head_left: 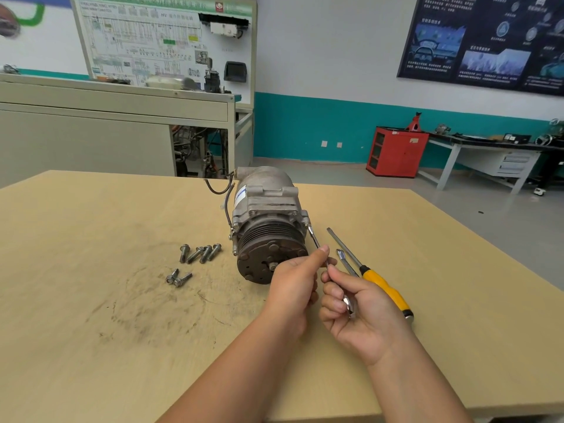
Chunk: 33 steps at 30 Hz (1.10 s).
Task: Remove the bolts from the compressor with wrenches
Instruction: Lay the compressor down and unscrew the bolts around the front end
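Head view: left hand (293, 285) pinches the wrench (314, 238) shaft; right hand (357, 309) curls round its handle. Wrench head meets the compressor (265, 215) at three o'clock; loose bolts (206, 253) at nine.

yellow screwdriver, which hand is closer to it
Right. The right hand is close beside the handle of the yellow screwdriver, just left of it. The left hand is farther left, beyond the right hand, in front of the compressor.

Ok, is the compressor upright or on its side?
On its side: the compressor rests lengthwise on the table, its pulley face standing vertical.
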Each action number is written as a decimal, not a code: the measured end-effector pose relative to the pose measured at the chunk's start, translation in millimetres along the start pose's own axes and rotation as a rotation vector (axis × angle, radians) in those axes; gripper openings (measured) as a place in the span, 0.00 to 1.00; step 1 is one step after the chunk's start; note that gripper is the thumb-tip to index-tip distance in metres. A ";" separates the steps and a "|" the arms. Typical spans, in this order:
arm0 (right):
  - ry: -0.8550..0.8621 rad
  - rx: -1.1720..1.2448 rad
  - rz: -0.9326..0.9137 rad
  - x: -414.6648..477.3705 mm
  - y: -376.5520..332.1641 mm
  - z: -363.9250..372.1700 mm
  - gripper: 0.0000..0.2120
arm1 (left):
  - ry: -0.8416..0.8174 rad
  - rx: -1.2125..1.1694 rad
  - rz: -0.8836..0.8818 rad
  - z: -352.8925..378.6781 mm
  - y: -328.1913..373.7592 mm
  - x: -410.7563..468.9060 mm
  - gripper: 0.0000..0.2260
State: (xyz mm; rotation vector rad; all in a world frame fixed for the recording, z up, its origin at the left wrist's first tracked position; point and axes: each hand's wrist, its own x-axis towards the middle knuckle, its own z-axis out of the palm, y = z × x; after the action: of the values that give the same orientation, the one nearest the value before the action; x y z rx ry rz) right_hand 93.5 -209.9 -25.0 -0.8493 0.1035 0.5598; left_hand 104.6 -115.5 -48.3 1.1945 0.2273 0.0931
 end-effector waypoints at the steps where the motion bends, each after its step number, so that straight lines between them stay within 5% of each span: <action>1: 0.005 -0.020 -0.013 -0.1 0.9 0.6 0.16 | -0.005 0.004 0.004 -0.1 0.0 -0.2 0.13; 19: 0.059 -0.314 -0.172 1.4 17.4 4.2 0.07 | 0.037 0.118 0.055 -0.3 5.3 -10.4 0.18; 33: 0.194 -0.763 -0.465 10.1 29.9 -5.5 0.11 | -0.067 -0.083 -0.140 -1.6 5.0 -12.6 0.16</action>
State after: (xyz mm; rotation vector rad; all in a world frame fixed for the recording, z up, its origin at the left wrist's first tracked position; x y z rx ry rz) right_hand 87.7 -193.9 -52.0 -1.6157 -0.1430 0.0552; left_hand 92.1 -114.7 -42.7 1.0946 0.2451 -0.0594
